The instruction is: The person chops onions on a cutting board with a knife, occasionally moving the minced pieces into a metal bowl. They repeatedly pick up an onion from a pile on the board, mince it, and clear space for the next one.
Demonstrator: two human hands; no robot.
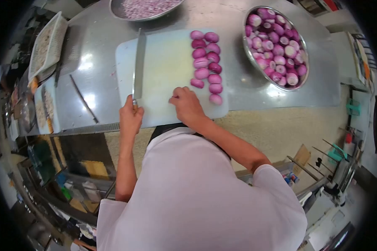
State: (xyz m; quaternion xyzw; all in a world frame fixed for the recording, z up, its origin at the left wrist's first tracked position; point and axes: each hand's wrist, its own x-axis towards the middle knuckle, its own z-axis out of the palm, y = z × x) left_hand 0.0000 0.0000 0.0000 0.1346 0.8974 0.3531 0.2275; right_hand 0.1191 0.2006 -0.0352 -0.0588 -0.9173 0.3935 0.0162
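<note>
My left hand (131, 119) is wrapped round the wooden handle of a long kitchen knife (139, 67). The blade points away from me along the left part of a white cutting board (163, 62). Over the board's near middle, my right hand (187, 105) has its fingers curled together; a dark purplish bit shows at the fingertips, too small to name. Peeled red onion halves (201, 62) lie in two columns on the right of the board, just beyond my right hand.
A metal bowl (308, 71) of peeled red onions stands at the right, and another metal bowl (113, 12) holds chopped onion at the back. A white plastic basket (63, 31), a thin dark rod (83, 98) and a second board (54, 121) with a knife are at the left of the steel table (280, 99).
</note>
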